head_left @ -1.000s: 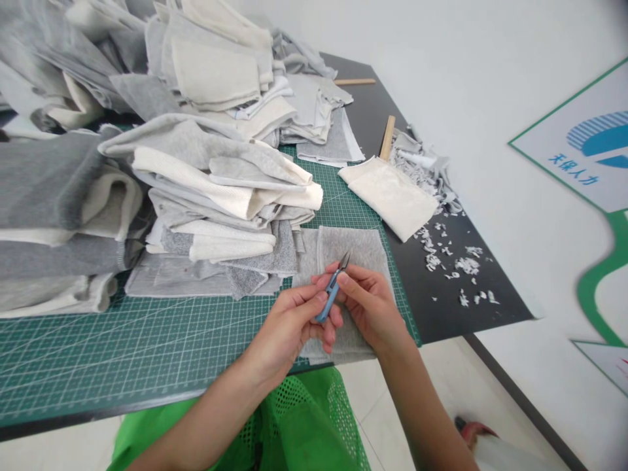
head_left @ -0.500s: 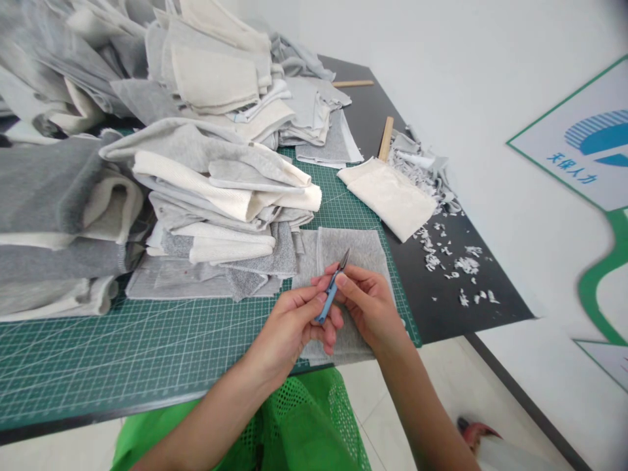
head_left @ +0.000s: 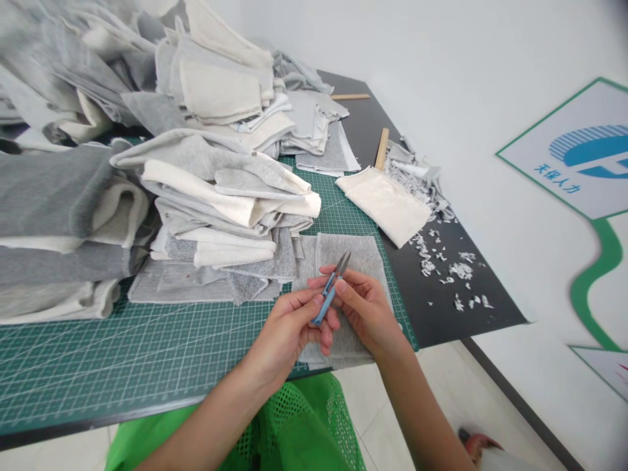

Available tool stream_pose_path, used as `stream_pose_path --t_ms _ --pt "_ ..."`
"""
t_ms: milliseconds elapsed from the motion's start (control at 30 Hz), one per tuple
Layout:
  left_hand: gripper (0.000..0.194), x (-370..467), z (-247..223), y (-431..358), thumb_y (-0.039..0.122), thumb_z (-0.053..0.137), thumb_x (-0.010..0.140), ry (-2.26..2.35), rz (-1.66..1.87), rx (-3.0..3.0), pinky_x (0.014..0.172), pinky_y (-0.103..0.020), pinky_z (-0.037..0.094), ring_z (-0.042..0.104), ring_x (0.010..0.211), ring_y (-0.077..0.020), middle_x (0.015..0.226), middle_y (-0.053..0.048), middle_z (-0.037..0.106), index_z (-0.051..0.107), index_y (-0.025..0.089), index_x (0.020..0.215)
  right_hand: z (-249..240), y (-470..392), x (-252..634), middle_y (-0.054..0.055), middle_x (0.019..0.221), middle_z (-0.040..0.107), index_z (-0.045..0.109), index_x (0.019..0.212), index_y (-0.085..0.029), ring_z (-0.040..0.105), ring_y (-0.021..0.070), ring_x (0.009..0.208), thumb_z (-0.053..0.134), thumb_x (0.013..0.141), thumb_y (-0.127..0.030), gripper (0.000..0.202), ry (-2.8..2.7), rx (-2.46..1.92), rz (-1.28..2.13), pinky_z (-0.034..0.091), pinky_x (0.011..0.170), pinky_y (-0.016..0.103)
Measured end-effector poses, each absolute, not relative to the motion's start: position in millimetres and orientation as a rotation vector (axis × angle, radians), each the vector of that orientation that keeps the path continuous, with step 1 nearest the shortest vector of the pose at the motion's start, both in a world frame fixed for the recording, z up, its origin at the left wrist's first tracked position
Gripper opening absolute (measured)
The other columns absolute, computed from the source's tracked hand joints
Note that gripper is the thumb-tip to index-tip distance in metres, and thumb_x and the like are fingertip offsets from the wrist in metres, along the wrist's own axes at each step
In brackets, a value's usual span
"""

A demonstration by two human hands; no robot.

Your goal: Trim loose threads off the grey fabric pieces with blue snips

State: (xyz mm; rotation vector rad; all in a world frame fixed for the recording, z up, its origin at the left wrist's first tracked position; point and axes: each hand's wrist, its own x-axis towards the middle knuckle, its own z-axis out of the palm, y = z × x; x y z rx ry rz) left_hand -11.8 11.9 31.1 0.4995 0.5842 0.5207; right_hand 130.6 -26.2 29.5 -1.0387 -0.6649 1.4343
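To the left of the hands (head_left: pixel 333 314), the green cutting mat (head_left: pixel 147 347) lies bare and open for passing. Beyond it the fabric piles (head_left: pixel 210 190) rise high, walling off the far and left sides (they overhang the mat's middle). To the right, the dark desk (head_left: pixel 441 307) offers room, strewn only with flat fabric scraps (head_left: pixel 451 268), near a cream cloth (head_left: pixel 387 206).
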Motion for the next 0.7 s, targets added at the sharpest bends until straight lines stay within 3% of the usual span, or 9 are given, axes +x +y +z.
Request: stream_pose_path --t_ms 100,200,333,467,600,700 --pt "0.019 -15.3 32.6 11.3 0.025 0.061 0.093 0.584 0.552 0.533 0.044 -0.016 0.049 0.055 0.047 -0.0067 0.068 -0.002 0.065 0.073 0.011 0.090 34.4 -28.5 134.6 0.008 0.112 0.079 0.072 0.116 -0.023 0.074 0.0159 0.079 0.071 0.090 -0.034 0.028 -0.700 -1.093 1.338 0.062 0.078 0.031" --pt "0.021 -26.1 35.8 10.5 0.027 0.062 0.094 0.598 0.616 0.577 0.045 -0.016 0.049 0.055 0.048 -0.0068 0.069 -0.001 0.066 0.074 0.014 0.106 43.9 -39.1 143.3 0.006 0.114 0.078 0.069 0.123 -0.027 0.070 0.0221 0.112 0.071 0.090 -0.034 0.033 -0.788 -1.198 1.072 0.055 0.100 0.039" --pt "0.022 -46.9 40.4 11.1 0.031 0.066 0.093 0.648 0.756 0.672 0.048 -0.017 0.048 0.055 0.052 -0.0075 0.069 0.000 0.066 0.074 0.019 0.109 51.8 -67.8 152.2 0.004 0.107 0.078 0.070 0.120 -0.031 0.072 0.0227 0.104 0.069 0.092 -0.028 0.029 -0.948 -1.468 0.659 0.057 0.096 0.040" --pt "0.026 -64.6 40.9 9.8 0.031 0.064 0.094 0.655 0.782 0.747 0.048 -0.017 0.047 0.053 0.053 -0.0074 0.069 0.002 0.063 0.072 0.022 0.117 48.2 -101.2 147.5 0.004 0.121 0.073 0.067 0.124 -0.036 0.068 0.0246 0.114 0.069 0.090 -0.024 0.036 -1.272 -1.623 0.562 0.055 0.102 0.044" --pt "0.024 -78.9 38.0 3.3 0.026 0.062 0.094 0.619 0.741 0.749 0.049 -0.018 0.047 0.053 0.053 -0.0083 0.070 0.002 0.063 0.068 0.024 0.118 35.2 -123.7 136.6 0.008 0.136 0.065 0.061 0.132 -0.032 0.059 0.0286 0.127 0.075 0.085 -0.025 0.049 -1.734 -1.689 0.508 0.050 0.108 0.048" --pt "0.020 -91.2 36.0 -2.9 0.023 0.059 0.095 0.620 0.746 0.739 0.053 -0.021 0.049 0.052 0.059 -0.0109 0.073 0.000 0.062 0.066 0.021 0.113 19.8 -130.1 130.5 0.009 0.136 0.065 0.062 0.131 -0.029 0.058 0.0285 0.129 0.072 0.088 -0.025 0.045 -1.822 -1.660 0.415 0.047 0.112 0.051"
